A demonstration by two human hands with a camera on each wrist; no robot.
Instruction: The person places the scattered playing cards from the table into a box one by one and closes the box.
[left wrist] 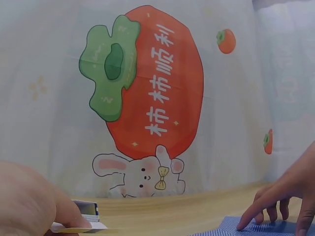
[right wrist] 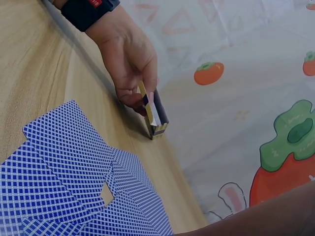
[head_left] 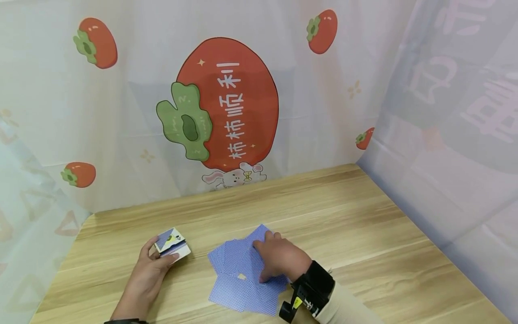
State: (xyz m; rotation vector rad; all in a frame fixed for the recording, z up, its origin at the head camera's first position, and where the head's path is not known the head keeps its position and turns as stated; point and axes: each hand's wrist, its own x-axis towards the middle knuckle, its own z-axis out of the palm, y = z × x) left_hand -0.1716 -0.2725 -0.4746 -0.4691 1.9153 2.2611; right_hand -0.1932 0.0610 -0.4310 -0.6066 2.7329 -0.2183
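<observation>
Blue-and-white patterned playing cards [head_left: 232, 288] lie face down on the table, fanned out in an overlapping ring round a small gap of bare wood. My right hand [head_left: 283, 256] is over the ring's right side, fingers spread and loosely bent. In the left wrist view, its fingertips [left wrist: 243, 223] come down at the cards. To the left of the ring, my left hand [head_left: 147, 276] grips a small playing-card box [head_left: 165, 240], thumb on the near side and fingers behind. The box's end shows open in the right wrist view, with a pale edge inside.
The wooden table [head_left: 344, 216] reaches back to a cloth curtain [head_left: 307, 112] printed with persimmons and a rabbit. More cloth hangs along the left and right sides. A black camera strap [head_left: 313, 285] sits on my right wrist.
</observation>
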